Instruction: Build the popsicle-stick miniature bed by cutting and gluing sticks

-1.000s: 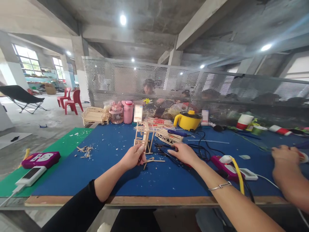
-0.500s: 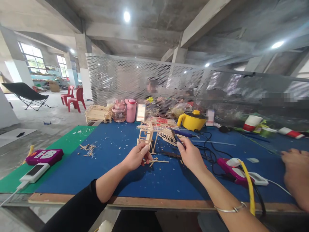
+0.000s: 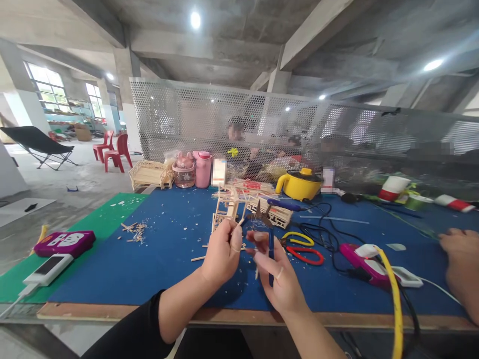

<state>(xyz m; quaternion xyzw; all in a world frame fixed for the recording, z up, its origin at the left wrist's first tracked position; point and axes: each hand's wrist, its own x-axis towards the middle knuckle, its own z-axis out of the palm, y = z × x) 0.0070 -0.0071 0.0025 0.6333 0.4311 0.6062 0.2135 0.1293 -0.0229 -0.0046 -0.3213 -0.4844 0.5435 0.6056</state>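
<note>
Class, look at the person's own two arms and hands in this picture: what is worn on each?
The left arm has a black sleeve pushed up to about the elbow; the left hand is bare. The right hand wears a thin ring on one finger, and its forearm shows no sleeve.

Left hand (image 3: 220, 254) raised, fingers pinched, right hand (image 3: 279, 274) close beside, fingers curled in grip

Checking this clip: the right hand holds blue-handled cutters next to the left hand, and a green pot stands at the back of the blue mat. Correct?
Not quite. The head view shows the pot is yellow, not green. The rest holds: the right hand holds the blue-handled cutters beside the left hand, above the blue mat.
</note>
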